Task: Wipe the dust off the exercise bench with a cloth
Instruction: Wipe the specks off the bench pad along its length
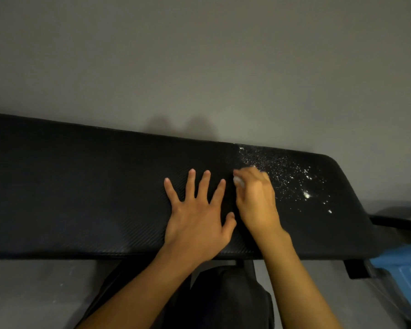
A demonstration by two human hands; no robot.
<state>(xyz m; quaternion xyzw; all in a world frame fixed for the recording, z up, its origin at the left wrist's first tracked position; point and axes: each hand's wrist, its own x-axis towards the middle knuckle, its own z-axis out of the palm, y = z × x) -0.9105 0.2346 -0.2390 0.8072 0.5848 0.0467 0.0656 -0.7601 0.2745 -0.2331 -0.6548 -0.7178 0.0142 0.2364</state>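
**Cloth bunched in the right hand, at the edge of the dust**

Fingers (248, 178) of the right hand (256, 198) curled together and clamped round a small white cloth (238, 182), only a scrap of it showing at the hand's 10 o'clock, blurred. Knuckles down on the exercise bench (81, 186), wrist trailing off toward 5 o'clock.

Fingers (190, 184) of the left hand (195, 217) straight and spread well apart, pressed flat on the black padding just beside the right hand, at its 9 o'clock. Thumb tucked toward the right wrist, close to it; touching or not, cannot tell.

White dust (290, 176) scattered over the padding from 1 to 4 o'clock of the right hand, thickest near the bench's tapered end, with the nearest specks right at the knuckles. Padding at 9 o'clock of both hands dark and free of specks.

Grey wall (199, 55) behind the bench at 12 o'clock. Blue stool (399, 269) at 4 o'clock, partly under the bench end. Dark clothing (223, 298) at 6 o'clock, between the forearms.
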